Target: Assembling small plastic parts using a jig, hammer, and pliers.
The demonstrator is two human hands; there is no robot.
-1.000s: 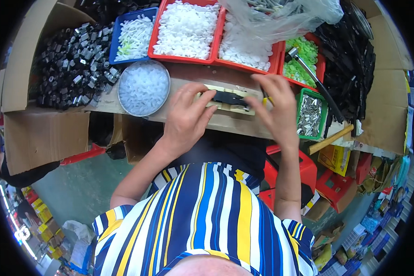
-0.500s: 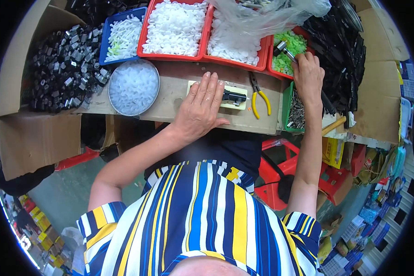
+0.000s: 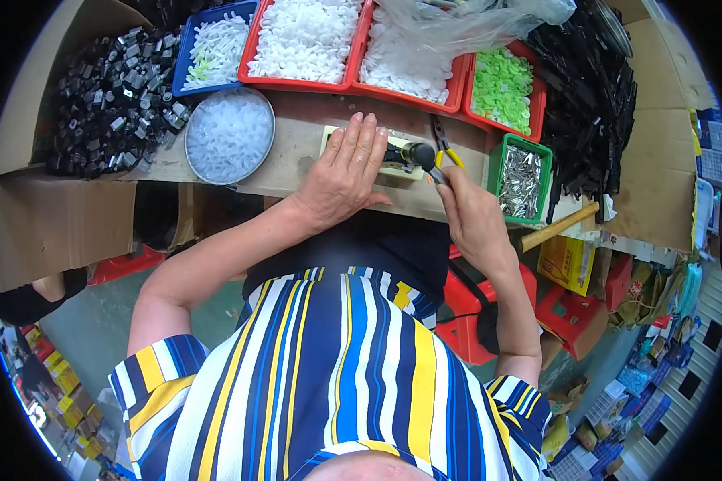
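Observation:
My left hand (image 3: 338,170) lies flat with its fingers stretched over a cream-coloured block (image 3: 403,171) and a black part on it, covering much of both. My right hand (image 3: 477,215) is closed round the handle of a small hammer (image 3: 418,155). The hammer's dark round head is over the right end of the black part; whether they touch I cannot tell. Just behind the hammer lie pliers (image 3: 451,151) with yellow handles, partly hidden by it and my right hand.
Red trays of white pieces (image 3: 305,36) and green pieces (image 3: 501,88) line the back. A round dish (image 3: 229,136) of translucent pieces stands left, beside heaped black parts (image 3: 108,112). At right are a green bin (image 3: 524,178) of metal pins and long black parts (image 3: 590,112).
My right hand has brought the hammer from over the green pieces, left and nearer, to the block. My left hand stays flat on the block.

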